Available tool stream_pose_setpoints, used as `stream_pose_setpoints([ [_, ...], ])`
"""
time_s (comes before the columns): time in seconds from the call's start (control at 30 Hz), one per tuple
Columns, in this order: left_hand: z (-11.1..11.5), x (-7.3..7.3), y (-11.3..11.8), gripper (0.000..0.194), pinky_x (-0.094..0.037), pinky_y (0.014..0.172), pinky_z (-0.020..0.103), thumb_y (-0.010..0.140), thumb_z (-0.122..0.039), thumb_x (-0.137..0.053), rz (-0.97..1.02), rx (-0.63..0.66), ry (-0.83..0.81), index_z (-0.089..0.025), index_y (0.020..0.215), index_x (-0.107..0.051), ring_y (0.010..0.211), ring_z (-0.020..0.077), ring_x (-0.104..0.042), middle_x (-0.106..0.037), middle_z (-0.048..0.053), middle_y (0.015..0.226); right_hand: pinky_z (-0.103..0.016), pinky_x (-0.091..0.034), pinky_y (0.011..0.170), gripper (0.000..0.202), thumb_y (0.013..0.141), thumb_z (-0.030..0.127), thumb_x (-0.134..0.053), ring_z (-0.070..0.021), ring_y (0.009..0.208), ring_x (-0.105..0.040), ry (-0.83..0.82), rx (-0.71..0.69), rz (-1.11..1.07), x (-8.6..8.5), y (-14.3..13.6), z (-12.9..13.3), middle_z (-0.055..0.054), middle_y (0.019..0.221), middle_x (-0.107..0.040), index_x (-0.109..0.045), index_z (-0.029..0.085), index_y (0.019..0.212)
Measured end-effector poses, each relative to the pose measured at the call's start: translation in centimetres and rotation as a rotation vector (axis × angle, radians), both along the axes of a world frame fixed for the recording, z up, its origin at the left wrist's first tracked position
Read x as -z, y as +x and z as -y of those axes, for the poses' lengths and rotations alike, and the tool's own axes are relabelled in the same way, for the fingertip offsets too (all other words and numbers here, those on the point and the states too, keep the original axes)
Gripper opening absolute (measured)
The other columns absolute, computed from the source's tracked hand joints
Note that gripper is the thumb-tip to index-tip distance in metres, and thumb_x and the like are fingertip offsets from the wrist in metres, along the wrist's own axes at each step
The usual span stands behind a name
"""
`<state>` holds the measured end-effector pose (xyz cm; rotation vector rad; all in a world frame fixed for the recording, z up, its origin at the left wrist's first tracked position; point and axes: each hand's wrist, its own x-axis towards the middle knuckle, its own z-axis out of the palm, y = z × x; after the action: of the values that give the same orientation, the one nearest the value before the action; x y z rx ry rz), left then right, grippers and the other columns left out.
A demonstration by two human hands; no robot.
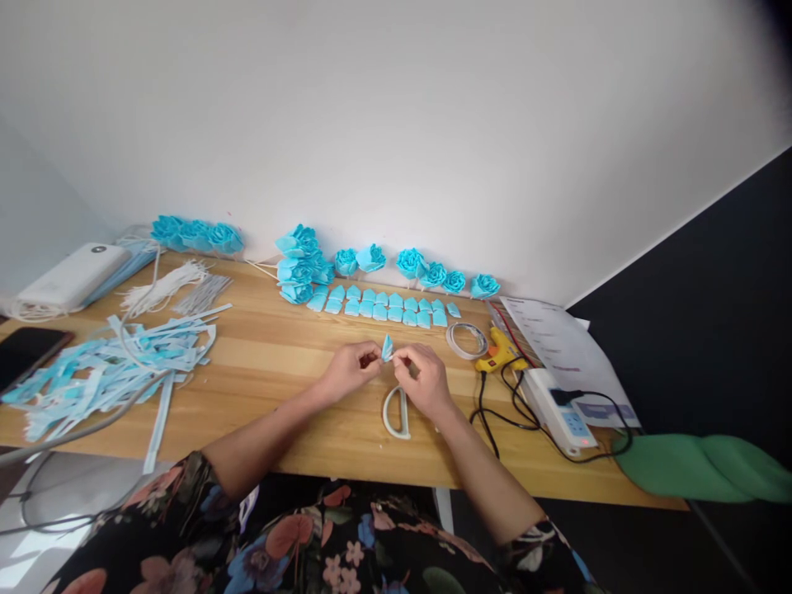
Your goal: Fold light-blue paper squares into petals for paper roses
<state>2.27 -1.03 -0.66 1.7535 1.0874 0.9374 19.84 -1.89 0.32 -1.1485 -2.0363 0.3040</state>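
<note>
Between my two hands a small folded blue petal piece (387, 347) stands upright, its pointed tip facing up. My left hand (354, 369) pinches it from the left with thumb and fingertips. From the other side, my right hand (424, 375) grips its lower edge, also in a pinch. Beyond the hands lie rows of cut blue petals (380, 307) on the wooden table (260, 355). Just below my right hand rests a white D-shaped ring (398, 414). Finished blue flowers (299, 264) line the wall behind the petals.
A yellow glue gun (498, 353) with a black cord lies right, near a tape roll (467, 340) and a white power strip (557, 412). Left are a heap of blue-white strips (117, 371), white cords (164, 285), a phone (28, 355) and a white power bank (74, 276).
</note>
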Motion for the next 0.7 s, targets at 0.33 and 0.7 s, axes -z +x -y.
stream_pose_setpoints([
  [0.33, -0.5, -0.6, -0.2, 0.028, -0.034, 0.048, 0.020, 0.075, -0.042, -0.059, 0.307, 0.063, -0.345, -0.016, 0.072, -0.051, 0.049, 0.0072, -0.045, -0.052, -0.003, 0.059, -0.030, -0.042, 0.073, 0.018, 0.090, 0.029, -0.048, -0.0172, 0.076, -0.057, -0.199, -0.013, -0.314, -0.4, 0.4, 0.1, -0.002, 0.078, -0.063, -0.063, 0.021, 0.087],
  [0.7, -0.3, -0.7, -0.2, 0.034, -0.034, 0.048, 0.019, 0.073, -0.046, -0.064, 0.331, 0.124, -0.403, -0.014, 0.073, -0.054, 0.049, 0.0063, -0.047, -0.055, -0.002, 0.059, -0.025, -0.038, 0.060, 0.045, 0.079, 0.032, -0.064, -0.0115, 0.063, -0.049, -0.666, -0.198, -0.742, 0.5, 0.2, -0.7, 0.004, 0.071, -0.053, -0.053, 0.024, 0.122],
])
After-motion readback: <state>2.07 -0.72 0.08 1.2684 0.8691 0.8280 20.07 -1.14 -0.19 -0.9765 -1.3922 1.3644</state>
